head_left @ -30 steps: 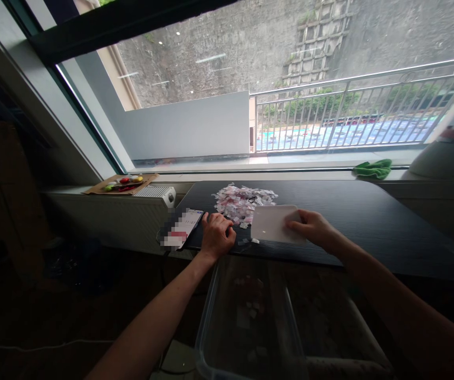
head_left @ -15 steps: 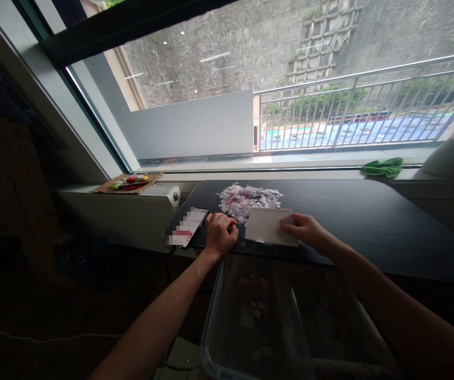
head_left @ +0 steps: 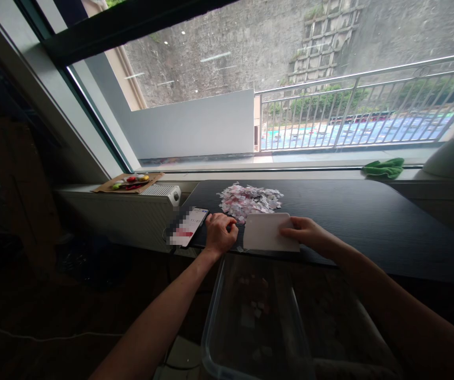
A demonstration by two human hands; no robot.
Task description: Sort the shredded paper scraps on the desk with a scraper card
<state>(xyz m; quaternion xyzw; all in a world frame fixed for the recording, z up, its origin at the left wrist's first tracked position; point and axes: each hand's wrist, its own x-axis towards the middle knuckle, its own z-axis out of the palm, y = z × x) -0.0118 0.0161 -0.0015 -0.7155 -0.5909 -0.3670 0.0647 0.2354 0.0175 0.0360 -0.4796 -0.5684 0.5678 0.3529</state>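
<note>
My right hand (head_left: pixel 305 232) grips the right side of a flat white scraper (head_left: pixel 264 232), thumb in front. The scraper is tilted, and its lower edge lies along the front edge of the black table (head_left: pixel 341 211). Behind it spreads a heap of small white and pinkish paper scraps (head_left: pixel 246 199). My left hand (head_left: pixel 221 232) rests on the table between the heap and a phone (head_left: pixel 187 229), its fingers curled in and the thumb against them; whatever is inside them is hidden. Below the table's edge stands a clear plastic bin (head_left: pixel 211 327) with a few scraps (head_left: pixel 257 307) inside.
On the left a radiator (head_left: pixel 132 216) stands beside the table, with cardboard (head_left: pixel 106 184) and colourful small items on top. A green cloth (head_left: pixel 383 168) lies on the windowsill at the back right. A pale cable (head_left: pixel 52 338) runs over the dark floor.
The scraper in my right hand has come slightly down and towards me, to the table's front edge. My left hand and the heap look unchanged.
</note>
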